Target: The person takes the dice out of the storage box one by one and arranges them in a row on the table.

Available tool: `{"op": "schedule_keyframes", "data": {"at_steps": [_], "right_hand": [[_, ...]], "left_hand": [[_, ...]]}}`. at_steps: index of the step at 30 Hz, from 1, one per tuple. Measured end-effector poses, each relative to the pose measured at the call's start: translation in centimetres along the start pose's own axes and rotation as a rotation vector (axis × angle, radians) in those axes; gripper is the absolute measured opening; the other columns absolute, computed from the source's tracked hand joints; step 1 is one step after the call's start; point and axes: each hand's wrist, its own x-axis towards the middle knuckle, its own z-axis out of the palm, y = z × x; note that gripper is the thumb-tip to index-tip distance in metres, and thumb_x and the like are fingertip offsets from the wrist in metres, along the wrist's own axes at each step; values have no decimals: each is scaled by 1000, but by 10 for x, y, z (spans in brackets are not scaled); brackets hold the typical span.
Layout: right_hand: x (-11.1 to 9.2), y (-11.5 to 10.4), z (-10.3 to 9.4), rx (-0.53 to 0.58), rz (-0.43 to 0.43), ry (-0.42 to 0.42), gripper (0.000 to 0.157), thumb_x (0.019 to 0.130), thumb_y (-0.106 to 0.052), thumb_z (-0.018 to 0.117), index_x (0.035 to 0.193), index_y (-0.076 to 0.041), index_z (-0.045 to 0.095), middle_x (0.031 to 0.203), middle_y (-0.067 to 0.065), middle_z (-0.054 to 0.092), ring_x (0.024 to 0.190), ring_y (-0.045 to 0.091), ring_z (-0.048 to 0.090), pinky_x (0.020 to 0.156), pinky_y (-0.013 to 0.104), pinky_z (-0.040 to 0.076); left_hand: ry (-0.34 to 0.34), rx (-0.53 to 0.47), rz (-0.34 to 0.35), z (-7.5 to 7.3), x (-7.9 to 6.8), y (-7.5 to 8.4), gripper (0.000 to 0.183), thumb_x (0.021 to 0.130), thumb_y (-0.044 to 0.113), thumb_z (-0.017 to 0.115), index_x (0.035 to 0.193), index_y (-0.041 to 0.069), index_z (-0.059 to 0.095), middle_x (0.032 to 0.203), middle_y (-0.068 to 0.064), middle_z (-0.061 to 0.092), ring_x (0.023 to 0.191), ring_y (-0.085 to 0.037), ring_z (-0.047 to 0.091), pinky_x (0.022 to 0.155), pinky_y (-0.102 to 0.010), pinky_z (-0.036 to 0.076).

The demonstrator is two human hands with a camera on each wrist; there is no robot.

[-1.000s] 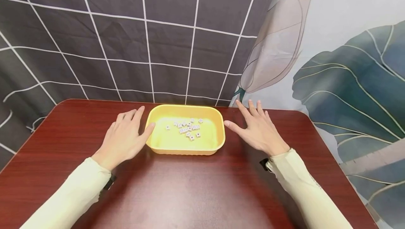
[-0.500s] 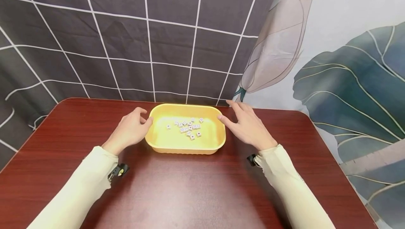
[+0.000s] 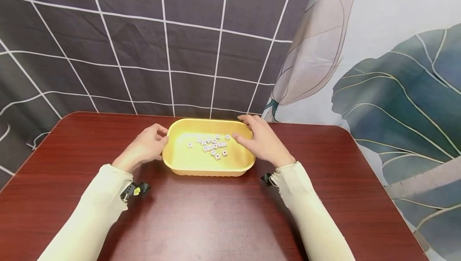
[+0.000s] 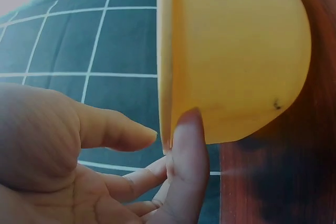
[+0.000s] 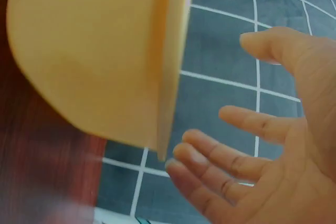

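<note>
A yellow plastic basin (image 3: 207,171) sits at the back of the table with several white dice (image 3: 215,146) scattered on its floor. My left hand (image 3: 147,147) is at its left end. In the left wrist view, the thumb (image 4: 118,129) is right at the rim and a finger (image 4: 190,156) lies under the lip against the outer wall, so the two pinch the rim. Over the right end, my right hand (image 3: 261,139) reaches with spread fingers, its thumb above the inside. The right wrist view shows a gap between thumb (image 5: 268,44) and rim.
The dark red wooden table (image 3: 223,217) extends in front of the basin and to both sides. Right behind the table hangs a dark grid-patterned cloth (image 3: 187,53); a leaf-patterned cloth (image 3: 396,93) hangs at the right.
Both hands have moved in toward the basin. The left has closed from spread fingers onto the left rim; the right has come left over the right rim. Basin and dice stay put.
</note>
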Motion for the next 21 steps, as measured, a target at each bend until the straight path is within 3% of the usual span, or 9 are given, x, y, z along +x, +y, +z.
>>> {"op": "schedule_keyframes", "data": {"at_steps": [6,11,16,21], "right_hand": [[6,-5,11,64,-18,-35,55,93,-35,71,141,-12,56,129,13,63,121,29,58,104,47,49],[10,-11,16,67,-62,-81,49,91,-30,74,134,-10,61,127,13,64,119,28,60,105,46,49],[14,-17,21,54,-120,-169,41,89,-21,76,125,-4,66,125,14,66,115,32,62,103,43,51],[16,-22,28,55,-98,-260,31,87,-12,79,115,-4,70,110,12,71,101,26,66,91,36,56]], "left_hand": [[-13,-59,-24,-1,3,-4,41,104,10,49,138,-11,42,116,-30,58,85,-23,67,76,-36,64],[-22,-115,-37,-2,4,-8,39,104,10,51,135,-12,43,114,-26,60,83,-17,67,75,-31,63],[-32,-185,-26,-4,6,-13,38,104,9,51,134,-13,42,104,-18,63,79,-12,66,70,-26,62],[-31,-201,-24,-2,7,-15,38,104,9,53,135,-12,42,101,-14,63,77,-11,65,67,-25,61]]}}
